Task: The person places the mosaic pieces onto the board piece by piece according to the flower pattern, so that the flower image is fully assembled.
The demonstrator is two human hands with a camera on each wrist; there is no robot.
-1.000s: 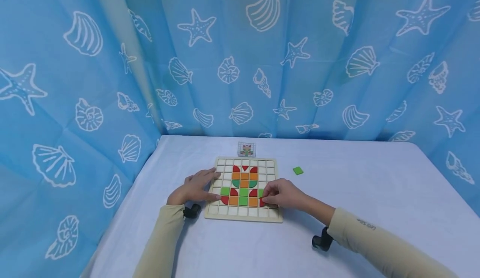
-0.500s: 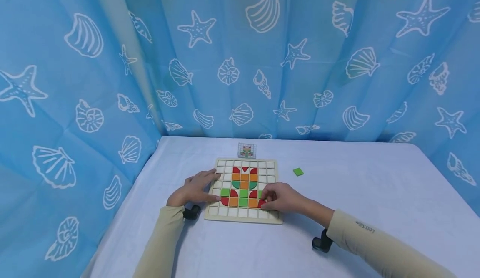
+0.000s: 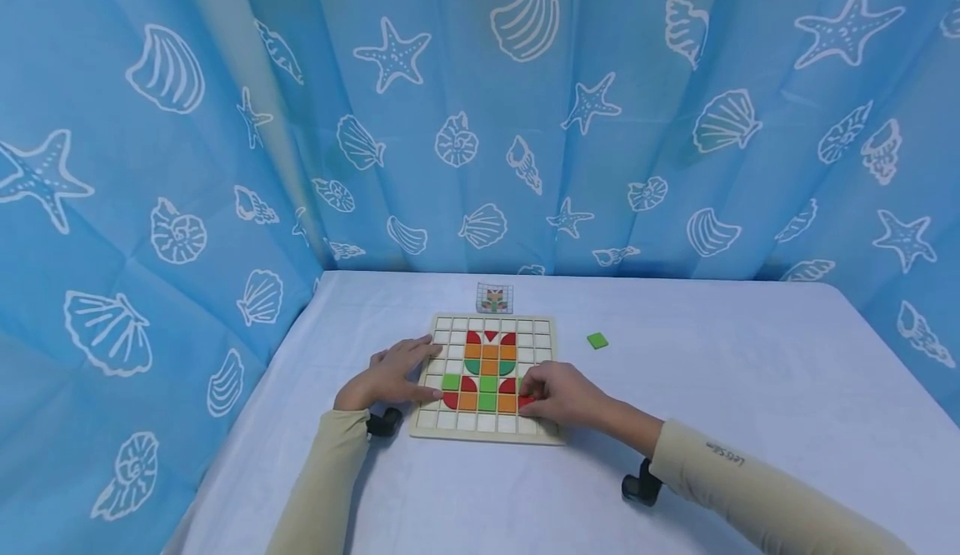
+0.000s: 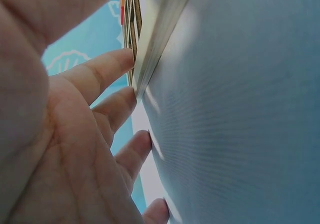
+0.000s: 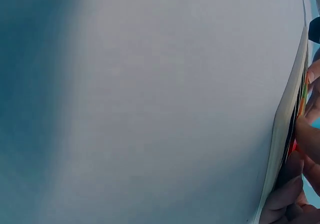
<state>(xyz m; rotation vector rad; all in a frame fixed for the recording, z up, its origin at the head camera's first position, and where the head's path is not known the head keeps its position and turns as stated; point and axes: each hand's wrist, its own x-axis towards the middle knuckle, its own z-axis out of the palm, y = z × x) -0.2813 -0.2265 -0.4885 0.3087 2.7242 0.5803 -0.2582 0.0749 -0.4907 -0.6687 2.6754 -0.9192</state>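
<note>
A square board [image 3: 486,436] with a grid of cells lies on the white table in the head view. Red, orange, green and white tiles form a flower on it. My left hand [image 3: 390,374] rests at the board's left edge, fingers spread, thumb tip beside a rounded red tile [image 3: 451,401]. In the left wrist view, fingertips [image 4: 125,58] touch the frame's side. Over the board's right side, my right hand [image 3: 566,392] pinches a red tile [image 3: 526,402] between thumb and finger. That tile shows as a red sliver [image 5: 294,146] in the right wrist view; the fingers partly cover it.
A loose green tile [image 3: 597,341] lies on the table [image 3: 712,372] to the right of the board. Behind the board is a small picture card [image 3: 494,298] with a flower pattern. A blue curtain [image 3: 480,122] with shell prints hangs behind the table.
My right thumb and fingers have shifted slightly around the red tile at the board's right side. The left hand stays in place.
</note>
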